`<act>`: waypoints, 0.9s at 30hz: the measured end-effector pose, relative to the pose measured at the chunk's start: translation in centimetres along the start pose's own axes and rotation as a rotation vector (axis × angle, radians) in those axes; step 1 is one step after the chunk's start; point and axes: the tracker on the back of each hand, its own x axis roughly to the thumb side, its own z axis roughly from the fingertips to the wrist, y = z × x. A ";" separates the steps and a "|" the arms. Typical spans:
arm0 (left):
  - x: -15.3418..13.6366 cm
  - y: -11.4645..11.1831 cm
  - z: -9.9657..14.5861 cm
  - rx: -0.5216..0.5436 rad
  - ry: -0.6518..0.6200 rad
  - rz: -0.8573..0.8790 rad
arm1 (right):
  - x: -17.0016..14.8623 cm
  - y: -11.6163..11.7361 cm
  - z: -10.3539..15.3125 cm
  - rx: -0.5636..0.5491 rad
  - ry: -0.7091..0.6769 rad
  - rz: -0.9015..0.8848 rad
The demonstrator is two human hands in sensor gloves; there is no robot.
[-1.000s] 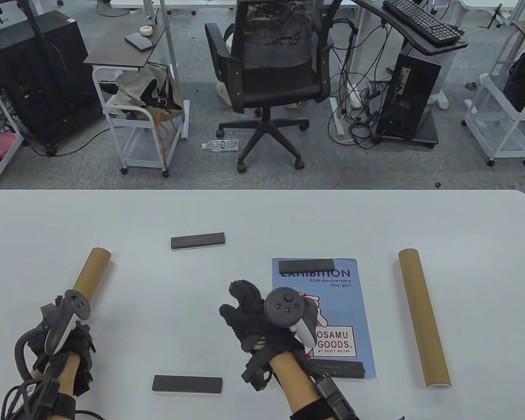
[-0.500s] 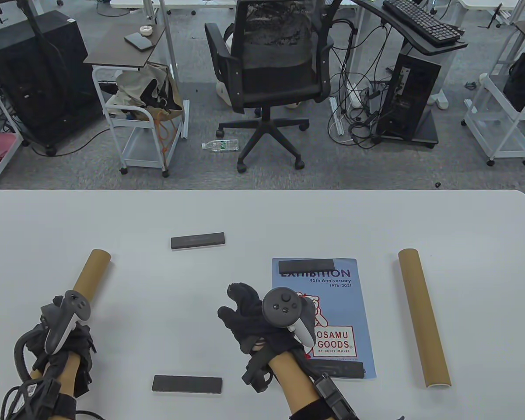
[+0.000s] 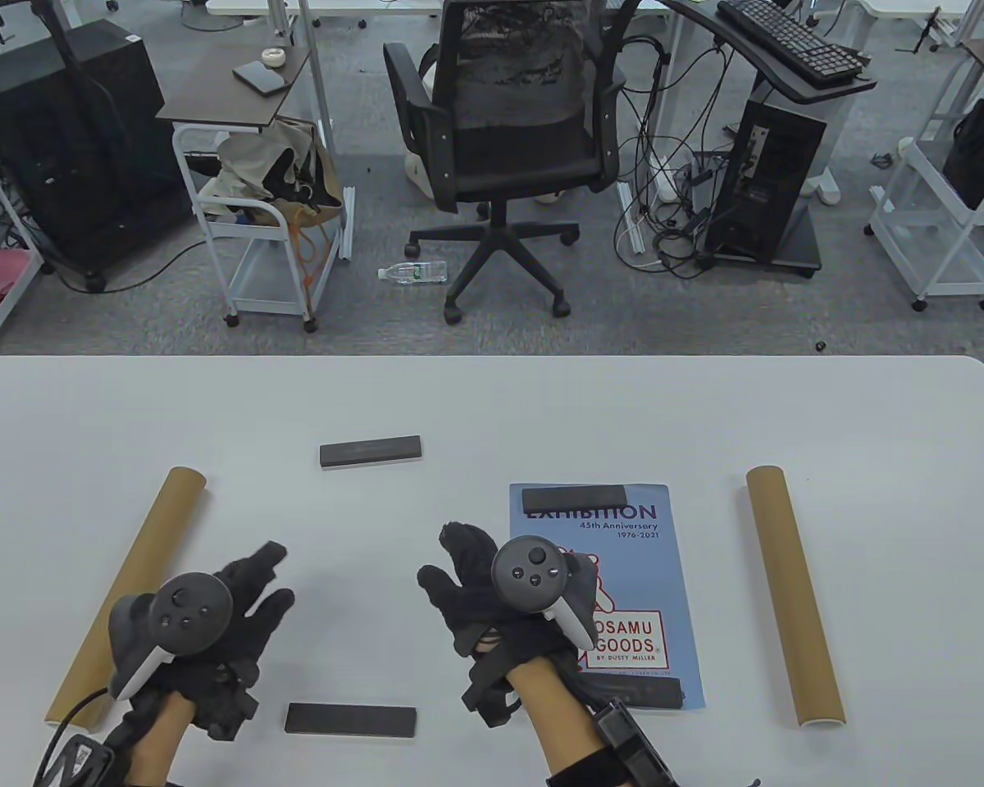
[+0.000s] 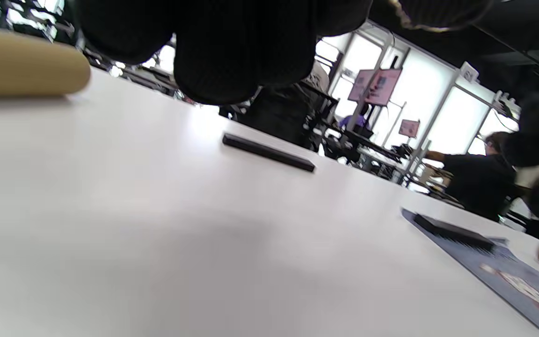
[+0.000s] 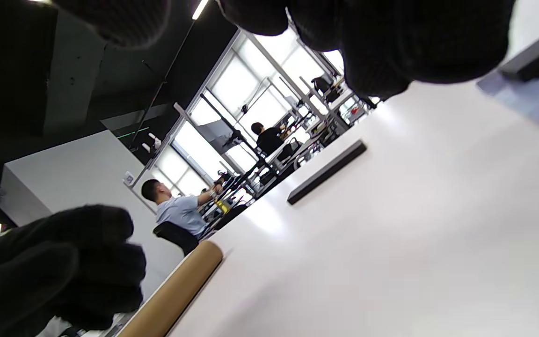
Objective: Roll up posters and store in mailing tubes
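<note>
Table view showed the left hand (image 3: 213, 623) and right hand (image 3: 492, 598) spread, holding nothing. The poster (image 3: 623, 566) lay flat under two black bars (image 3: 575, 498); lifting them first would free rolling.

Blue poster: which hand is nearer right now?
Right. The right hand is over the blue poster's left edge; the left hand is well off to its left, beside the left mailing tube.
</note>
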 end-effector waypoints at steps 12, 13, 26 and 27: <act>1.2 -2.2 -0.8 -0.187 -0.104 -0.028 | -16.0 -13.5 5.5 -0.097 0.901 0.883; 1.3 -2.3 -0.8 -0.191 -0.108 -0.032 | -17.4 -13.7 6.1 -0.062 0.975 0.889; 1.1 -2.6 -0.8 -0.176 -0.071 -0.040 | -23.1 -15.2 9.2 -0.199 1.065 0.576; 1.1 -2.5 -0.7 -0.157 -0.062 -0.036 | -22.2 -15.4 9.2 -0.229 1.018 0.548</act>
